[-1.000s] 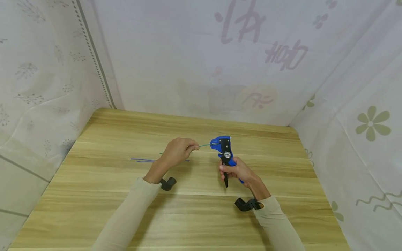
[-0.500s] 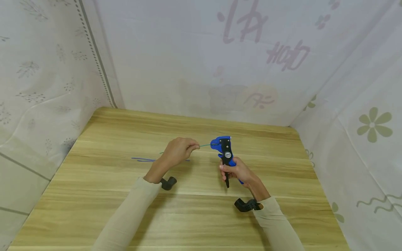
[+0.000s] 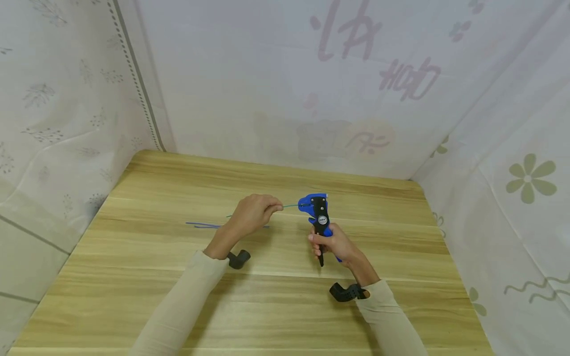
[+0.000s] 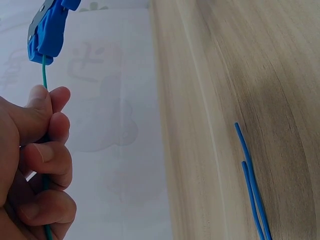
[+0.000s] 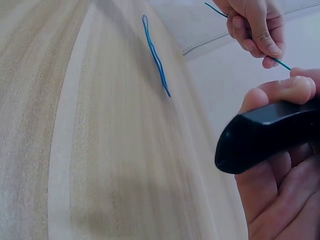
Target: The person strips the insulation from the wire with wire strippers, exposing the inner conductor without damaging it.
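Note:
My left hand [image 3: 251, 215] pinches a green wire [image 3: 290, 205] between thumb and fingers, above the table. The wire's far end runs into the nose of a blue and black wire stripper [image 3: 319, 208], and its other end sticks out behind the hand. My right hand [image 3: 339, 245] grips the stripper's handles, with the head pointing up and its mouth facing left. In the left wrist view the green wire [image 4: 44, 75] enters the blue head [image 4: 51, 32]. A black handle end [image 5: 240, 145] juts from my right fingers in the right wrist view. The wire tip is hidden inside the stripper.
Thin blue wires [image 3: 202, 225] lie on the wooden table [image 3: 276, 306], partly behind my left hand in the head view. Black wrist mounts [image 3: 239, 259] hang at both wrists. Printed cloth [image 3: 231, 89] walls the table's back and sides.
My right hand and forearm have shifted slightly left, and the stripper's blue handle sits a little closer to the black one. My left hand and the green wire stay nearly still.

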Action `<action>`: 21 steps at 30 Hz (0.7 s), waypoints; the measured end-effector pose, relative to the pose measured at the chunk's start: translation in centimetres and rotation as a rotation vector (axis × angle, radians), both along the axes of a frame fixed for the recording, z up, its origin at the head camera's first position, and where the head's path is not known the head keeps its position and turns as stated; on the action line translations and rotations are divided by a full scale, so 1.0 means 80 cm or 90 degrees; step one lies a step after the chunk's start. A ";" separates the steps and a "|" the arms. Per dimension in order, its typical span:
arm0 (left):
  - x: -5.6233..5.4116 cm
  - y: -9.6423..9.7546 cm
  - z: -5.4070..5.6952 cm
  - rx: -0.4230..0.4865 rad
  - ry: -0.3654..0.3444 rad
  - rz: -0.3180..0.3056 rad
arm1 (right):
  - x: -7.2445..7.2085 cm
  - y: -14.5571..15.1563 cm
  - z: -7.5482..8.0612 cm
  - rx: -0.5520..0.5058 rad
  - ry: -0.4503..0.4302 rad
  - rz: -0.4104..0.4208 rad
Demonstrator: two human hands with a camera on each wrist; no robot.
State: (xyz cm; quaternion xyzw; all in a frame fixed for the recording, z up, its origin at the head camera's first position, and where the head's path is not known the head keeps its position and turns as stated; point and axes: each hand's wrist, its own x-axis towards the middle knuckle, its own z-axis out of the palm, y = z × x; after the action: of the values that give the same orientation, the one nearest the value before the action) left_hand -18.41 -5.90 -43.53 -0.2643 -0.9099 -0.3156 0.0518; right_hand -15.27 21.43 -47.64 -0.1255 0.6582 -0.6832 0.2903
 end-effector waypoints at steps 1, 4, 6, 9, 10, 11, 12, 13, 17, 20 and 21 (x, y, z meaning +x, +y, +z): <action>0.000 0.000 0.000 0.000 0.000 0.000 | 0.000 0.000 -0.001 0.000 0.004 0.000; 0.000 -0.001 0.000 0.002 -0.001 -0.001 | 0.000 -0.002 -0.002 0.000 0.010 -0.001; 0.000 -0.001 0.001 0.003 -0.001 -0.001 | 0.000 -0.002 -0.003 0.001 0.012 0.000; 0.001 -0.001 0.001 0.003 -0.002 -0.001 | 0.000 -0.002 -0.003 0.003 0.015 0.001; 0.001 -0.001 0.001 0.003 -0.001 -0.001 | -0.001 -0.002 -0.004 0.005 0.015 0.002; 0.000 -0.001 0.001 0.002 -0.001 -0.001 | -0.001 -0.002 -0.004 0.006 0.017 0.003; 0.000 -0.001 0.001 0.001 -0.001 -0.001 | -0.001 -0.002 -0.004 0.006 0.018 0.004; 0.000 -0.001 0.000 0.000 0.000 0.000 | -0.001 -0.002 -0.004 0.006 0.019 0.005; 0.000 -0.001 -0.001 -0.005 0.000 0.000 | -0.001 -0.002 -0.003 0.006 0.016 0.006; -0.001 0.000 -0.001 -0.006 -0.002 -0.002 | -0.001 -0.002 -0.003 0.005 0.009 0.004; -0.001 0.000 -0.001 -0.005 -0.002 -0.002 | -0.001 -0.002 -0.003 0.004 0.007 0.003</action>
State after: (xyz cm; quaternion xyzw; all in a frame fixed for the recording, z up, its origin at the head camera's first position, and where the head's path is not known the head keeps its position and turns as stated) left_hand -18.50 -5.92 -43.61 -0.2653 -0.9109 -0.3124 0.0484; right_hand -15.38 21.29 -47.88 -0.1299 0.6614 -0.6798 0.2890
